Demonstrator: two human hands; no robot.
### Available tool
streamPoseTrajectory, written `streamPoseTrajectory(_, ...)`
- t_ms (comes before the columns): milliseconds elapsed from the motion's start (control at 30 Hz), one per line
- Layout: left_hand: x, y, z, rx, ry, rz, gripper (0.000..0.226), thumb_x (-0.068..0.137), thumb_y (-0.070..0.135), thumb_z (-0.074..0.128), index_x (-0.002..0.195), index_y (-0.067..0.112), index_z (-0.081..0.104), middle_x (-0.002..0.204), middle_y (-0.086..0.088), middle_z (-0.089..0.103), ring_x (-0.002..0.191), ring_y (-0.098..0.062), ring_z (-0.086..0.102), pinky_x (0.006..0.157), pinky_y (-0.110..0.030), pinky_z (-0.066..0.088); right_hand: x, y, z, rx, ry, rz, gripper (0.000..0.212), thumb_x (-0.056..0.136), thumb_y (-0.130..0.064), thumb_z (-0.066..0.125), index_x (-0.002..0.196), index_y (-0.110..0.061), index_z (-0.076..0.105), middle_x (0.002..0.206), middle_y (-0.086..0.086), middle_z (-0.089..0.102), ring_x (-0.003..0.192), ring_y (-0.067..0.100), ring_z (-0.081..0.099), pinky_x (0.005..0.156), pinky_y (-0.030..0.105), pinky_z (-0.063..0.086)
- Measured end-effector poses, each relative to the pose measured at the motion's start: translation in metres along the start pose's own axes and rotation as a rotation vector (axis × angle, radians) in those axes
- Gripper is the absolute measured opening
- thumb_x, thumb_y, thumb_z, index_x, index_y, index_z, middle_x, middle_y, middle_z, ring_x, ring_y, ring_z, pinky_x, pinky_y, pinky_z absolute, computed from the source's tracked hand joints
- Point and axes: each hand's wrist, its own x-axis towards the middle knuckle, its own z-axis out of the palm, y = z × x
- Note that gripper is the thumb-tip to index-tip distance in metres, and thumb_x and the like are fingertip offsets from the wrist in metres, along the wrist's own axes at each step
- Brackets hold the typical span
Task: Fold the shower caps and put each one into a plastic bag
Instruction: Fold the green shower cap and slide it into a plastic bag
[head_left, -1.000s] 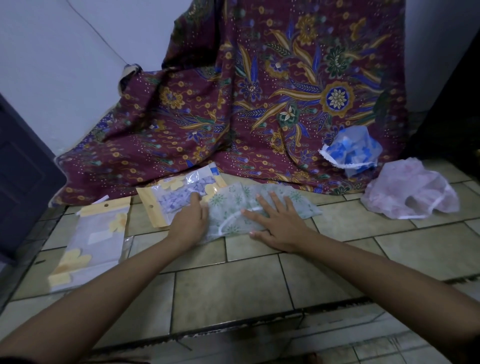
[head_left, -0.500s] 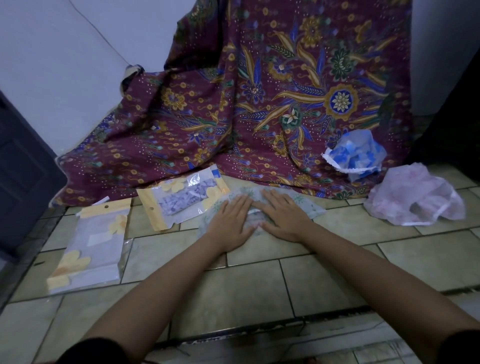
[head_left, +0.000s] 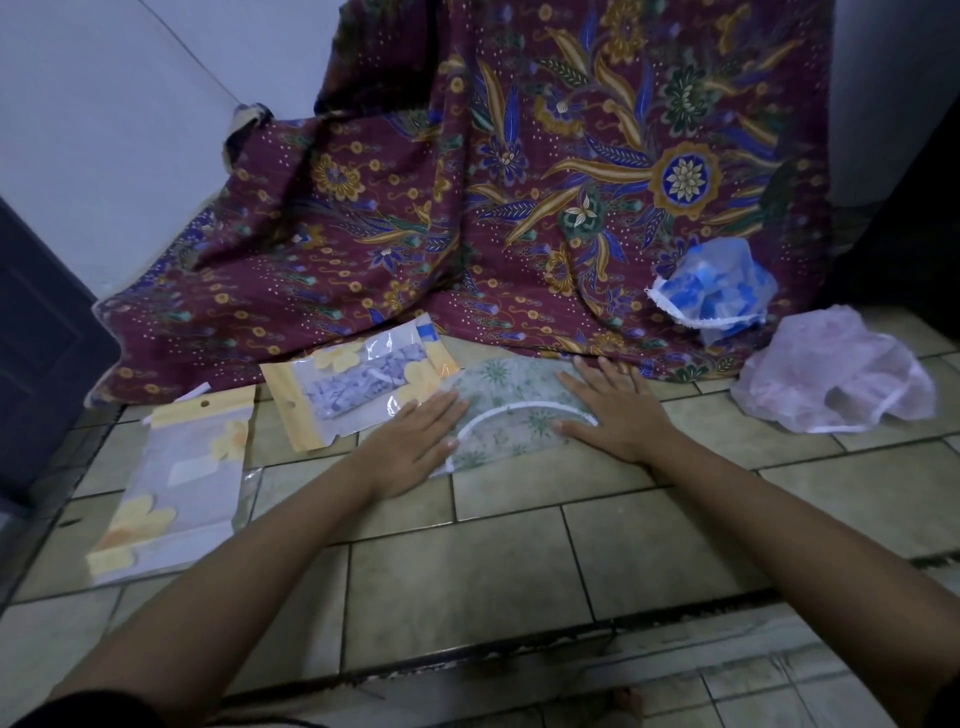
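No readable txt, labels or nos. anywhere.

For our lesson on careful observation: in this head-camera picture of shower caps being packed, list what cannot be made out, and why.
1. Head view: both ends of the green shower cap lie under the left hand and right hand.
2. Head view: whatever is behind the batik cloth, draped over it.
3. Head view: whether the leftmost plastic bag holds a cap; frosted film, dim light.

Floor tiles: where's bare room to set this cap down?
Bare tiles lie nearer you than the green cap and left hand, and between the right hand and the pink cap. Crowded at the left: the filled bag and the flat bag.
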Motion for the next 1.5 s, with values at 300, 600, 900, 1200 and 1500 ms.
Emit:
streamPoseTrajectory(300,-0.020,0.032,0.004,0.263,0.189,-0.016,0.089,0.085,0.065,-0.001,0.145,0.006,0.027,0.127,-0.018,0.049,0.127,-0.032,0.040,0.114,-0.038,-0.009,-0.020,-0.035,-0.013,-0.101,0.039,0.095,0.061,0.094,-0.059,0.010,0.148,-0.034,-0.003,0.157,0.005,-0.015,0.142,0.029,-0.020,0.112,0.054,-0.012)
streamPoseTrajectory(600,-0.031,0.041,-0.007,0.444,0.228,0.399,0.069,0.087,0.063,0.021,0.094,0.009,0.064,0.072,-0.005,0.062,0.065,-0.023,0.059,0.092,-0.040,0.028,-0.033,-0.083,0.001,-0.015,-0.076,-0.303,0.071,0.075,-0.076,-0.001,0.138,-0.046,-0.016,0.156,-0.003,-0.014,0.143,0.019,-0.016,0.113,0.048,-0.008)
streamPoseTrajectory(900,-0.022,0.041,0.004,0.239,0.066,0.604,0.072,0.088,0.063,0.035,0.142,0.015,0.037,0.143,-0.018,0.039,0.132,-0.029,0.037,0.113,-0.041,0.022,-0.030,-0.057,0.002,-0.202,0.223,-0.459,0.058,0.099,-0.045,0.003,0.136,-0.015,0.037,0.137,0.011,0.051,0.128,0.028,0.046,0.109,0.042,0.021)
streamPoseTrajectory(1200,-0.034,0.064,0.023,0.107,0.105,0.314,0.090,0.086,0.067,0.026,0.148,0.006,0.006,0.156,-0.010,-0.005,0.143,-0.017,-0.012,0.114,-0.033,-0.017,-0.086,-0.040,0.021,0.016,0.386,-0.799,0.062,0.089,-0.060,0.041,0.121,-0.010,0.060,0.125,0.011,0.061,0.115,0.024,0.058,0.096,0.034,0.047)
streamPoseTrajectory(1500,-0.021,0.066,0.016,0.150,0.457,0.784,0.035,0.099,0.036,0.037,0.081,0.008,0.046,0.072,-0.011,0.056,0.062,-0.027,0.053,0.059,-0.033,0.046,-0.088,-0.044,0.016,-0.009,0.496,-0.793,0.052,0.094,-0.051,0.038,0.083,-0.006,0.063,0.105,0.015,0.069,0.089,0.025,0.068,0.076,0.031,0.056)
